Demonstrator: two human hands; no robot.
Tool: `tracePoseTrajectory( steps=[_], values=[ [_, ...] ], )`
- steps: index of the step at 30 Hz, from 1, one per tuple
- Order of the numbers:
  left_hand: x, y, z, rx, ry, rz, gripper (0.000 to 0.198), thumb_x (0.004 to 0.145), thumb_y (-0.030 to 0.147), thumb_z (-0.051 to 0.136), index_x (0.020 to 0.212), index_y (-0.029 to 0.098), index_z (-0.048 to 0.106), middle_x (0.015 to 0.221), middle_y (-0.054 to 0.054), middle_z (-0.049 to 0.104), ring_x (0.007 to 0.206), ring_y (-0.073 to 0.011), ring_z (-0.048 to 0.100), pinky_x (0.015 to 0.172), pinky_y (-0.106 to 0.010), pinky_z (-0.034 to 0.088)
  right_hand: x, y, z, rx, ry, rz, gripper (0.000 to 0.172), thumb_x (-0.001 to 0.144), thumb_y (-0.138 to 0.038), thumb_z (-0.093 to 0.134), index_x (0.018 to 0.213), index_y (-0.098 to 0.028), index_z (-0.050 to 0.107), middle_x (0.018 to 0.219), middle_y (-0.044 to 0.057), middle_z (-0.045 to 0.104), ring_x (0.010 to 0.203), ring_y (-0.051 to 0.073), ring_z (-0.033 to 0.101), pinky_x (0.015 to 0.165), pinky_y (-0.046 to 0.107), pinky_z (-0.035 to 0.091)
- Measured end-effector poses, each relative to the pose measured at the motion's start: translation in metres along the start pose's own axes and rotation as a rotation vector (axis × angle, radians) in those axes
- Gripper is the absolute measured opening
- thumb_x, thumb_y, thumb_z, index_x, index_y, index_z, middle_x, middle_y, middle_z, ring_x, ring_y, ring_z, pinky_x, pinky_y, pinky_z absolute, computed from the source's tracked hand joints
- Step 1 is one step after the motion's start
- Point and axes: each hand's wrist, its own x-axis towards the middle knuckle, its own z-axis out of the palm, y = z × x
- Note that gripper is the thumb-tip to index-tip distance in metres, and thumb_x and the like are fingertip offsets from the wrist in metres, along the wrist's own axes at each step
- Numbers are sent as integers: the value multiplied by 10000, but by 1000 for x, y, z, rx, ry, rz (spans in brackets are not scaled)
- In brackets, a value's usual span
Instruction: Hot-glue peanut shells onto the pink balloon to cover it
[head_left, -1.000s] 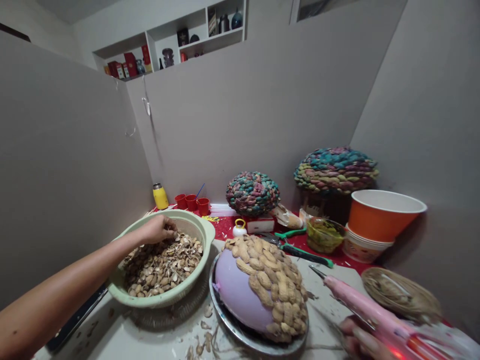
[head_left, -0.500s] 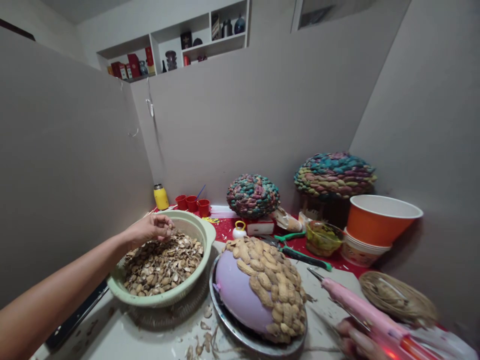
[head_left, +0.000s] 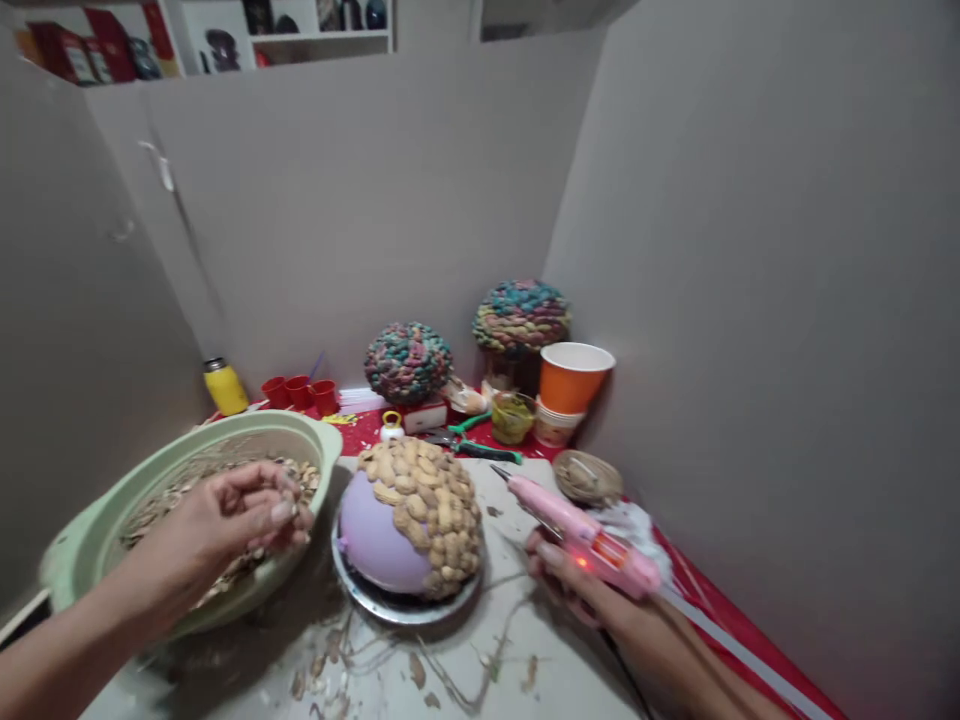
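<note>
Basin of pale green plastic (head_left: 328, 445) stands at the left side, with many nut shells (head_left: 165, 515) inside it. Behind it I see a yellow bottle (head_left: 225, 388). Above the shells hangs the person's left hand (head_left: 244, 515), its fingers bent and the tips brought near the thumb; whether some small piece is between them, I cannot tell. Farther back, three red cups (head_left: 298, 393) make a row. Next, in the middle of the table (head_left: 420, 700), a lilac balloon (head_left: 382, 540) lies in a round metal plate (head_left: 409, 612). Peanuts (head_left: 439, 505) cover its top and right side, while its left front is bare. Behind are a colourful ball (head_left: 409, 362) and green-handled pliers (head_left: 487, 453). To the right, the right hand (head_left: 566, 580) is closed around a pink glue gun (head_left: 577, 525); a red light glows on it, and its metal nozzle points toward the balloon without touching the peanuts.
</note>
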Motion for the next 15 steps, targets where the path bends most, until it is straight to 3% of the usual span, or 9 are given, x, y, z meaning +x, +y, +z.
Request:
tracePoseTrajectory(
  steps=[3,7,10,12,15],
  values=[
    [-8,-16,31,53,-115,4,164,733,311,792,794,199,689,775,-37,718,718,-167,648,664,-256,513,-7,-9,-1,35,-3,-73,545,799,-700,581,808,-160,652,693,31,588,555,127,464,474,225,363],
    [-8,-37,77,72,-117,126,218,645,378,832,719,212,712,800,-39,713,731,-183,637,654,-269,522,-21,-8,-2,61,12,-152,463,853,-624,578,961,-179,642,740,24,582,674,166,537,601,265,461],
    [-5,-46,104,54,-127,96,302,586,466,839,696,213,715,668,-38,687,601,-173,603,572,-277,515,-32,-10,-2,28,-6,-186,415,873,-591,565,988,-198,634,771,35,608,719,189,589,651,294,515],
    [-4,-47,112,62,-116,75,339,566,508,833,696,216,720,629,-40,684,569,-174,595,553,-284,517,-37,-15,-2,-39,-28,-273,359,886,-550,555,951,-210,650,758,39,618,678,189,600,634,295,532],
    [-5,-38,109,154,-39,110,357,597,548,796,739,225,744,685,-59,725,623,-210,638,593,-312,544,-38,-24,1,-188,-26,-454,269,897,-448,538,830,-228,677,722,39,624,640,189,602,658,301,538]
  ],
)
